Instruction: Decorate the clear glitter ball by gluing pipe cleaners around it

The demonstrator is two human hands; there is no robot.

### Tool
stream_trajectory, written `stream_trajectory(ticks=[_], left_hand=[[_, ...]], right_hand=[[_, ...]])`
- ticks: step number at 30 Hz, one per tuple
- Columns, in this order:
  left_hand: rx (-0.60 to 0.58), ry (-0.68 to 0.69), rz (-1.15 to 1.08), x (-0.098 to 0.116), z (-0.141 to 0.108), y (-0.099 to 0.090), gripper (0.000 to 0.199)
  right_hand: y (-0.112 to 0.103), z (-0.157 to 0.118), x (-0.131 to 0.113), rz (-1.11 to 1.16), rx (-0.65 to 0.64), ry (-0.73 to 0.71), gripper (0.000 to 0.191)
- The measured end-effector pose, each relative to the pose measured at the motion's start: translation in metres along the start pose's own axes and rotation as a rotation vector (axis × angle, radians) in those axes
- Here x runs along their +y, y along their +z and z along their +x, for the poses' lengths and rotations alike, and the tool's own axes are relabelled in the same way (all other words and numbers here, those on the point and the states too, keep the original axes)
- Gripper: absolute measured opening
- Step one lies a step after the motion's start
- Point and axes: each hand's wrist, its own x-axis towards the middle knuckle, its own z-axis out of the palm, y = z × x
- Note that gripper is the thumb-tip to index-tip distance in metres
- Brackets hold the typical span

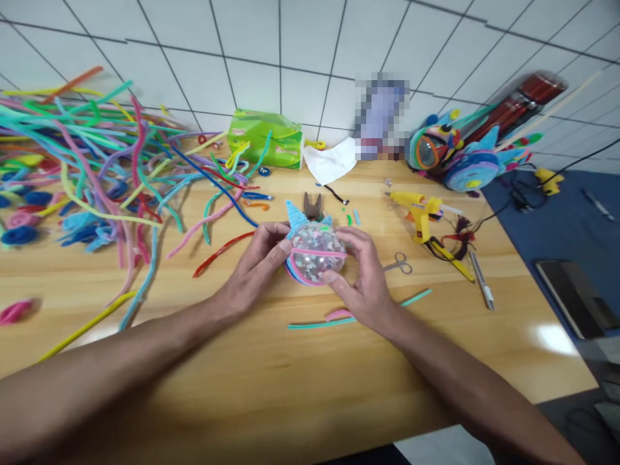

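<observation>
A clear round ball with speckled bits inside is between my two hands at the middle of the table. A pink strip crosses its front, and blue fuzzy points rise from its top left and top right. My left hand grips the left edge with thumb and fingers. On the right side, my right hand holds the ball, its thumb low on the front and its fingers at the upper edge. Just behind the ball stand the brown jaws of a tool. A teal pipe cleaner and a pink piece lie nearer me.
Many pipe cleaners pile up at the left. A green packet and white tissue lie behind. Rightward are small scissors, a yellow glue gun, a cutter, colourful figures and a red flask.
</observation>
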Motion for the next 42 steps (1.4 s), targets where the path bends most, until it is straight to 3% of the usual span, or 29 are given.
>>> stream_trajectory(ticks=[6,15,23,29,34,42], left_hand=[[0.023,0.015,0.099,0.003,-0.002,0.002,0.028],[0.017,0.038,0.101,0.002,-0.002,0.001,0.027],[0.035,0.006,0.036,-0.004,-0.003,0.002,0.041],[-0.009,0.064,0.014,0.0,0.004,0.003,0.029],[-0.035,0.076,0.033,0.008,0.004,0.003,0.029],[-0.039,0.075,0.027,0.002,0.006,0.002,0.027]], right_hand=[[-0.005,0.001,-0.002,-0.007,-0.041,-0.027,0.065],[-0.006,-0.004,0.003,-0.099,-0.1,-0.079,0.099],[-0.001,-0.007,0.009,-0.06,-0.039,-0.077,0.093],[0.0,-0.009,0.017,-0.058,-0.035,-0.093,0.095],[-0.001,-0.007,0.02,-0.064,-0.039,-0.12,0.096],[-0.003,-0.007,0.018,-0.064,-0.057,-0.08,0.091]])
